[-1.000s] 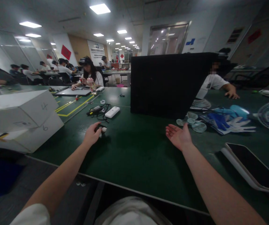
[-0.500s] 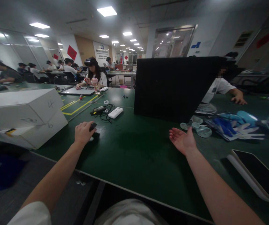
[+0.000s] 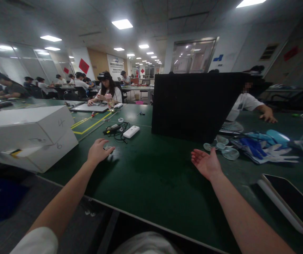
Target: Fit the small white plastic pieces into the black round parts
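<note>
The left hand [image 3: 98, 153] is low over the green table [image 3: 151, 183], thumb and fingers parted around a small pale piece [image 3: 108, 148]; I cannot tell whether they grip it or merely surround it. The right hand [image 3: 206, 164] is open, palm up, its thumb spread from the fingers, just on the near side of a translucent lobed piece [image 3: 230, 153].

Just beyond the left hand lie a tangle of black cables [image 3: 117, 131] and a white block [image 3: 131, 132], side by side. To the left, two white boxes [image 3: 48, 123] are stacked, marked 4 above and 6 below. A black-and-yellow patch [image 3: 16, 153] shows at the lower one's near side; their insides are hidden. Farther off on the left stands a pink-topped bottle [image 3: 110, 102], its contents too small to tell.

A large black panel [image 3: 193, 106] stands in the far middle. Right of the lobed piece lie blue-and-white gloves [image 3: 270, 151], and nearer on the right a dark-screened device [image 3: 294, 203]. Beyond the gloves, a co-worker's hand [image 3: 268, 115] rests on the table.
</note>
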`<control>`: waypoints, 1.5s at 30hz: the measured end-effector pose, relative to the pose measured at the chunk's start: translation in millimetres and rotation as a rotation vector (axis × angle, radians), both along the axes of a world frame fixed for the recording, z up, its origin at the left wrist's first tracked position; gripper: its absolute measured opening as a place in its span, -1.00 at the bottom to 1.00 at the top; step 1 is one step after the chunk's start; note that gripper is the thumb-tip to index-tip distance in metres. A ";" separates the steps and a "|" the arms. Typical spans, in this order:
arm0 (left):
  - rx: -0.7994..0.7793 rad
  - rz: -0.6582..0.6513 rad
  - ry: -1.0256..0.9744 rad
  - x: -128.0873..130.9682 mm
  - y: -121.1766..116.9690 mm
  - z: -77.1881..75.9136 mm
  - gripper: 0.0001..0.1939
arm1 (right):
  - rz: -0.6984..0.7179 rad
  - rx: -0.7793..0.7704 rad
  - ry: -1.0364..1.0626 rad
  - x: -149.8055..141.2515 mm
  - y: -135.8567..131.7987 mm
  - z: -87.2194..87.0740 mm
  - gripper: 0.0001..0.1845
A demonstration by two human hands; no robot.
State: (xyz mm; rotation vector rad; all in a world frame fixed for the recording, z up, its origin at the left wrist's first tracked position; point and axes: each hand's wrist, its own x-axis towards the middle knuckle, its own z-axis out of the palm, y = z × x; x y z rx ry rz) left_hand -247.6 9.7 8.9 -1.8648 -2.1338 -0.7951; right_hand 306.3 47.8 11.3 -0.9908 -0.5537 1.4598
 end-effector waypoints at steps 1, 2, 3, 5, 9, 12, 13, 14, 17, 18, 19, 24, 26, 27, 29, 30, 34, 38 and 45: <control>-0.078 -0.006 -0.002 -0.1 4.6 1.0 -0.36 | 0.001 0.000 -0.003 0.0 0.0 -0.1 -0.24; -0.156 -0.005 0.005 -0.3 9.2 2.3 -0.36 | 0.000 0.001 -0.004 -0.1 0.0 -0.1 -0.25; -0.230 0.001 0.022 -0.4 13.7 4.0 -0.36 | 0.004 0.001 -0.004 -0.2 -0.2 -0.1 -0.25; -0.362 0.011 0.082 -0.5 22.5 9.8 -0.37 | 0.018 0.005 0.003 -0.6 -0.6 0.1 -0.27; -0.537 -0.011 0.205 0.1 39.8 30.7 -0.31 | 0.031 0.009 0.018 -0.8 -0.6 -0.4 -0.28; -0.533 0.014 0.216 1.9 51.3 45.0 -0.28 | 0.037 0.013 0.009 0.4 0.7 -1.9 -0.28; -0.512 0.030 0.210 3.3 53.9 47.0 -0.29 | 0.042 0.016 0.005 0.8 1.2 -2.4 -0.28; -0.485 0.046 0.200 5.4 55.2 46.8 -0.30 | 0.045 0.017 0.001 1.2 1.6 -2.8 -0.28; -0.387 0.077 0.159 14.9 51.0 34.3 -0.34 | 0.042 0.006 -0.007 1.4 1.7 -2.6 -0.27; -0.348 0.079 0.145 18.4 46.9 27.5 -0.35 | 0.042 0.001 -0.007 1.0 1.5 -2.1 -0.27; -0.305 0.076 0.130 21.4 42.0 20.5 -0.36 | 0.043 -0.003 -0.006 0.5 1.3 -1.5 -0.27; -0.018 0.057 0.061 19.7 26.5 3.3 -0.29 | 0.036 -0.016 -0.023 -2.3 1.7 0.0 -0.28; 0.005 0.064 0.046 10.6 33.2 6.5 -0.22 | 0.037 -0.019 -0.041 -3.0 2.3 -0.5 -0.28; -0.031 0.057 0.043 5.3 39.7 9.0 -0.18 | 0.040 -0.019 -0.048 -3.3 2.5 -0.9 -0.29; -0.176 -0.011 0.044 -4.1 56.8 14.2 -0.12 | 0.046 -0.013 -0.061 -3.8 2.6 -1.3 -0.30; -0.269 -0.069 0.045 -7.4 66.1 16.4 -0.10 | 0.049 -0.008 -0.068 -4.1 2.5 -1.3 -0.31; -0.570 -0.224 -0.029 -7.5 94.6 21.0 -0.08 | 0.048 -0.003 -0.092 -5.7 1.2 -0.1 -0.33; -0.586 -0.238 -0.042 3.0 100.1 18.6 -0.17 | 0.051 -0.003 -0.088 -6.7 0.2 0.8 -0.32; -0.444 -0.098 -0.005 12.2 79.5 6.2 -0.28 | 0.064 -0.001 -0.103 -4.2 2.1 -4.1 -0.30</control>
